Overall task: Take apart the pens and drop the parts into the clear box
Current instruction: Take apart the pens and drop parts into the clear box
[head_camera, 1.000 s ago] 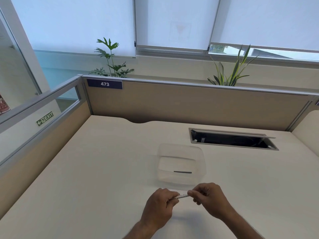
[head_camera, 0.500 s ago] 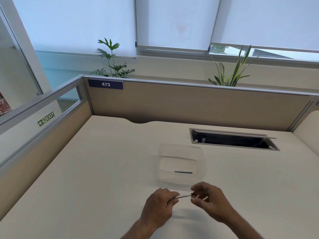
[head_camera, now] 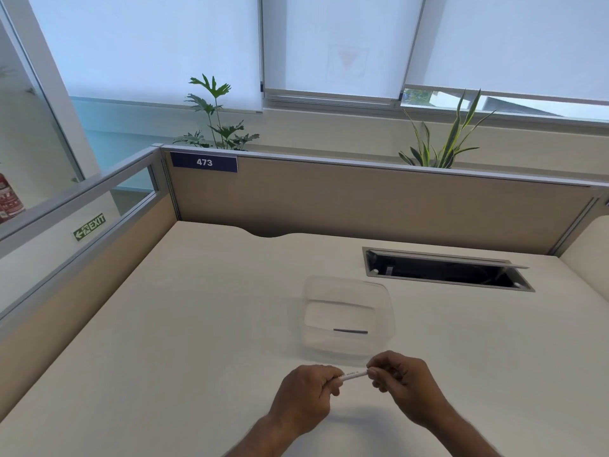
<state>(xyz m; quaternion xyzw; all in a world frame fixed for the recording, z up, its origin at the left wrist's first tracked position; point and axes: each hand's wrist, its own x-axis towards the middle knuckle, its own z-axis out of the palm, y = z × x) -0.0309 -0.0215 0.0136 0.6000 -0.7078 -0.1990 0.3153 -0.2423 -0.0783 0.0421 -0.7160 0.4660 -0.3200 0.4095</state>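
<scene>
Since half a second ago, right hand (head_camera: 400,387) has regripped pen (head_camera: 354,375), both hands clamped on its left-right axis, box (head_camera: 389,311) just beyond.

White pen barrel (head_camera: 353,375) with tiny dark print between the hands; just beyond them the clear box (head_camera: 349,285) holds one dark grey part (head_camera: 350,331). Cream desk (head_camera: 184,324) underneath, tan partition (head_camera: 362,199) far ahead, navy label (head_camera: 203,162) with white digits.
</scene>
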